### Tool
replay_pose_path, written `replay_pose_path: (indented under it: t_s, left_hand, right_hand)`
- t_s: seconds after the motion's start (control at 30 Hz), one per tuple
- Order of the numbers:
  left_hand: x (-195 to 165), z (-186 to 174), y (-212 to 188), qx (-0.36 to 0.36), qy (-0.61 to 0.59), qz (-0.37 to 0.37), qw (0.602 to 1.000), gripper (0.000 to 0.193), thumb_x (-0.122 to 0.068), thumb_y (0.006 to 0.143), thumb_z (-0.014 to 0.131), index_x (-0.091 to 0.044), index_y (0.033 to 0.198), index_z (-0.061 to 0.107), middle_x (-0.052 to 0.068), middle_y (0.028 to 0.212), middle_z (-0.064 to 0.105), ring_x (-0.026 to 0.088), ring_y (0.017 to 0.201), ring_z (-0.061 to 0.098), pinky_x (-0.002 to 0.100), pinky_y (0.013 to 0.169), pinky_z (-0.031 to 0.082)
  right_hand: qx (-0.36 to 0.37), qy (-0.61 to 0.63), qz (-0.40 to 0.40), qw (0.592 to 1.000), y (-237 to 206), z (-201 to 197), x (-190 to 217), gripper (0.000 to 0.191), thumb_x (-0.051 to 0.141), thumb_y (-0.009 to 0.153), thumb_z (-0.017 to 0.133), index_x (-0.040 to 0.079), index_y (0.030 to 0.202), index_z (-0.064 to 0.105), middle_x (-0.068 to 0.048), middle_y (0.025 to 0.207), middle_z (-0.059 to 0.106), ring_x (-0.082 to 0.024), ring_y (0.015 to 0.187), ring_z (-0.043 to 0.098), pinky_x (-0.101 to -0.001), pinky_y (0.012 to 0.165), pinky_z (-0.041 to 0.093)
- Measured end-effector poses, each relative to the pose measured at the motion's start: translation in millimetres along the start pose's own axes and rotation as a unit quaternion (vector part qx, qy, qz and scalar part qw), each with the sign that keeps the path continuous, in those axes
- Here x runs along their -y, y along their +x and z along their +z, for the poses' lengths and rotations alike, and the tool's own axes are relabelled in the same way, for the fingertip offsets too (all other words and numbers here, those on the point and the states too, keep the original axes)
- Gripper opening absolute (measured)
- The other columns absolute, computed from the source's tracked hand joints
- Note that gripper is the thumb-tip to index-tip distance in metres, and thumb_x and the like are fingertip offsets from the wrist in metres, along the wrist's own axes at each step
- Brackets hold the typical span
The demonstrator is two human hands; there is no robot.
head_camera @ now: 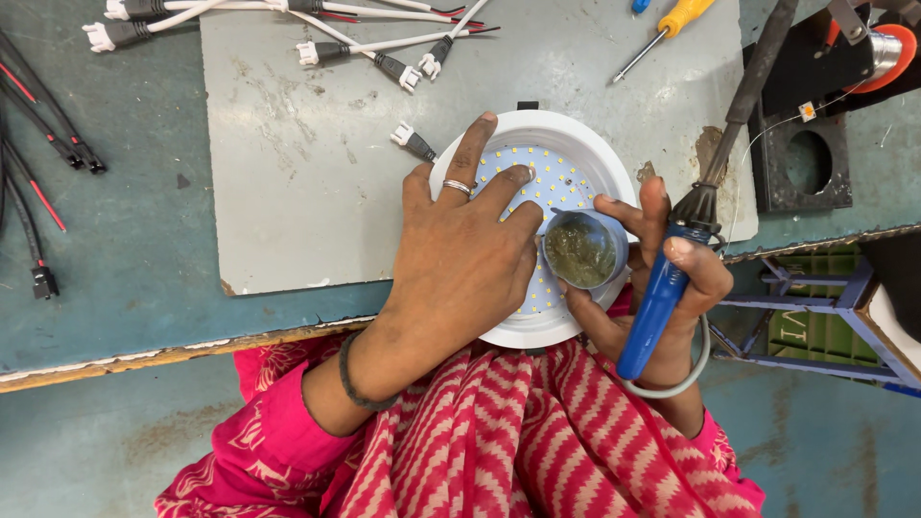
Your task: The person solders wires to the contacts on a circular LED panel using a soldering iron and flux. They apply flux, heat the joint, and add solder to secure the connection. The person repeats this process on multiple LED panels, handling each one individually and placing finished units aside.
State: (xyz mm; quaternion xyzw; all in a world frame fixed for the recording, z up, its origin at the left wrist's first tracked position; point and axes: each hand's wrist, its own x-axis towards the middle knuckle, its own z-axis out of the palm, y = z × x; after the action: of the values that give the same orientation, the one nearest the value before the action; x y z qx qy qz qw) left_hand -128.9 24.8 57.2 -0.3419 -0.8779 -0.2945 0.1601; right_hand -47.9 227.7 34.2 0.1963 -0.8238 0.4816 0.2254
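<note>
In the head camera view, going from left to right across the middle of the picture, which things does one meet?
Black and red wires → grey board → left hand → small round tin → right hand with the blue-handled soldering iron → black plate with a round hole.

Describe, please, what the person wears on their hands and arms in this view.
The left hand has a silver ring on one finger and a thin dark band around the wrist. Both forearms come out of bright pink sleeves with a paler printed pattern. The right hand shows no ring or band that I can make out.
</note>
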Motion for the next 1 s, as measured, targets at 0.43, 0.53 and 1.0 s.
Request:
replay_pose_path:
  t_s: [0.43,0.53,1.0]
  left_hand:
    - [1,1,-1,-0.006,0.005,-0.004,1.0,0.017,-0.021,0.086,0.07,-0.013,0.099,0.078,0.008,0.13,0.068,0.037,0.148,0.036,0.065,0.097,0.038]
    - [0,0,1,-0.004,0.007,-0.003,1.0,0.017,-0.021,0.086,0.07,-0.012,0.098,0.078,0.008,0.13,0.068,0.037,0.148,0.036,0.064,0.098,0.038]
    - [-5,0,6,0.005,-0.013,-0.004,1.0,0.015,-0.02,0.082,0.072,-0.01,0.092,0.077,0.006,0.132,0.069,0.038,0.149,0.036,0.062,0.099,0.038]
  right_hand:
    - [0.025,-0.01,0.004,1.0,1,-1,6,0.095,-0.013,0.08,0.08,0.027,0.139,0.018,-0.019,0.172,0.023,-0.039,0.14,0.055,-0.0479,0.112,0.057]
    - [0.026,-0.01,-0.001,1.0,2,-3,5,0.094,-0.013,0.08,0.08,0.026,0.139,0.018,-0.019,0.172,0.022,-0.04,0.14,0.055,-0.0485,0.112,0.057]
    - [-0.137,-0.109,-0.029,0.984,-18,-87,-40,0.1,-0.01,0.09,0.08,0.031,0.154,0.015,-0.01,0.174,0.021,-0.028,0.143,0.057,-0.0358,0.109,0.056]
